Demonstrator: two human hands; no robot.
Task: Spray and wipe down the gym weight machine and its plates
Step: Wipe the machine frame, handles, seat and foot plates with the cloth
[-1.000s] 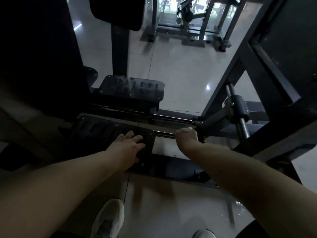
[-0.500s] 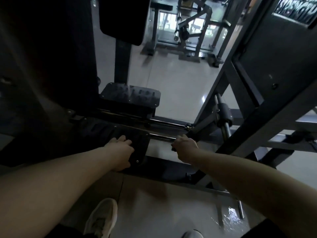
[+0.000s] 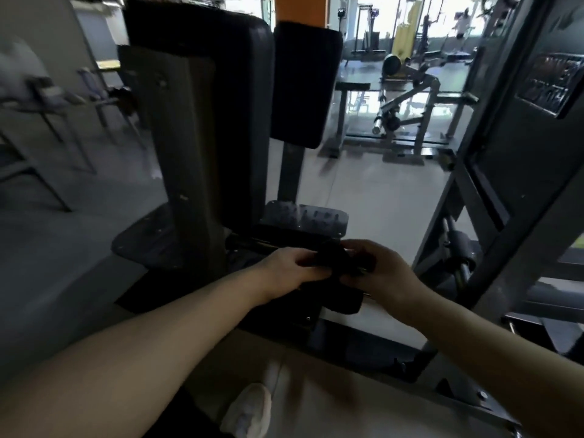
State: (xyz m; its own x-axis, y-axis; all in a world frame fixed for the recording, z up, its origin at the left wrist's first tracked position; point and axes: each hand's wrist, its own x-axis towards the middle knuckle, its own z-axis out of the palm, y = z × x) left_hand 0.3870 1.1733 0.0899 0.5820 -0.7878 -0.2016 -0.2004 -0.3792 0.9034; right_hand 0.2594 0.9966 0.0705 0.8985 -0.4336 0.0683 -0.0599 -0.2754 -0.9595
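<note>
A dark weight machine stands in front of me, with two tall black pads [image 3: 240,105] and two ridged metal footplates; the far footplate [image 3: 311,218] shows behind my hands. My left hand [image 3: 284,271] and my right hand [image 3: 379,273] meet above the near footplate. Between them they hold a black cloth [image 3: 335,267]. Fingers of both hands pinch its upper part, and the rest hangs down in a fold. The near footplate is mostly hidden under the cloth and my forearms. No spray bottle is in view.
The machine's grey steel frame [image 3: 493,191] rises at the right, with a chrome rod and collar [image 3: 461,251] low beside it. Another machine [image 3: 407,99] stands far across the pale tiled floor. Folding stands [image 3: 47,121] are at the left. My white shoe [image 3: 249,409] is below.
My hands left the near footplate and the chrome bar and came together, both now holding the black cloth. My head has tilted up, bringing the pads and the far room into view.
</note>
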